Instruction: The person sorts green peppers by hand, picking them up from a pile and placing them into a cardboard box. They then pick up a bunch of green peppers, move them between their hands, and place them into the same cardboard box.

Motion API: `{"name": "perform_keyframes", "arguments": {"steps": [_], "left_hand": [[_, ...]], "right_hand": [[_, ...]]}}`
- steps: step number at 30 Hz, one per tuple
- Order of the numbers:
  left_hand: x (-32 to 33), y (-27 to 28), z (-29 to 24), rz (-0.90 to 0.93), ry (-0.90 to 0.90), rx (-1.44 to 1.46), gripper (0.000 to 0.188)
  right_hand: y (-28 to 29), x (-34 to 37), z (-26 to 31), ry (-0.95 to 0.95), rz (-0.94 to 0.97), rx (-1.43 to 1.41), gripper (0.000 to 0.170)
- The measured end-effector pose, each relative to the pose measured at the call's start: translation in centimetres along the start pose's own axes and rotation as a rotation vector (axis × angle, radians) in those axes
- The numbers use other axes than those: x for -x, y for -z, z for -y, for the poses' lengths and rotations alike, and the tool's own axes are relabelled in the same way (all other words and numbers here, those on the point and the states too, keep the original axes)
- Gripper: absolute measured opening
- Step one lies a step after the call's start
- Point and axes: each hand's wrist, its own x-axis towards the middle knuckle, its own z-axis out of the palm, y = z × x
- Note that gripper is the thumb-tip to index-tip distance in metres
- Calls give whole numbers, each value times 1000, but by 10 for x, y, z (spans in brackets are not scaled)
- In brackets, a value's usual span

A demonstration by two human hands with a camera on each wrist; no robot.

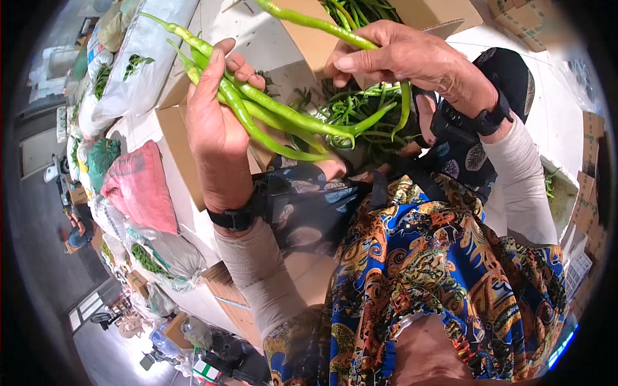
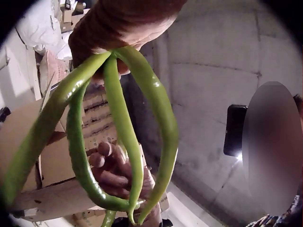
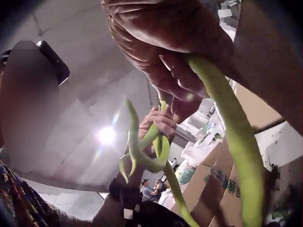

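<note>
Several long green peppers [image 1: 283, 119] lie across the palm of the left hand [image 1: 219, 128], held between thumb and fingers. In the left wrist view, peppers [image 2: 124, 118] hang in curves from that hand [image 2: 128, 23]. The right hand [image 1: 418, 64] pinches a long pepper [image 1: 315, 24] between thumb and fingers, to the right of the left hand. A curved pepper end [image 1: 403, 112] shows below the right hand; whether it belongs to the same pepper, I cannot tell. In the right wrist view, a pepper [image 3: 236, 137] extends down from the right hand [image 3: 175, 42].
Below the hands lies a pile of green peppers [image 1: 354, 109], with more peppers in a box at the top. Cardboard flaps [image 1: 177, 151] stand beside the left forearm. Farther left are a pink sack [image 1: 143, 186] and white plastic bags [image 1: 145, 64].
</note>
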Motion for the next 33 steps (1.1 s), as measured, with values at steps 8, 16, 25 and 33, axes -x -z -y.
{"name": "perform_keyframes", "arguments": {"steps": [8, 16, 25, 33], "left_hand": [[-17, 13, 14, -148, 70, 54, 15], [-21, 10, 23, -313, 40, -104, 25], [-12, 0, 19, -215, 25, 189, 22], [-8, -16, -1, 14, -138, 36, 35]], "right_hand": [[-24, -21, 4, 6, 116, 200, 58], [-35, -42, 13, -70, 297, 111, 59], [-57, -59, -22, 144, 143, 116, 42], [-51, -63, -23, 15, 156, -749, 16]]}}
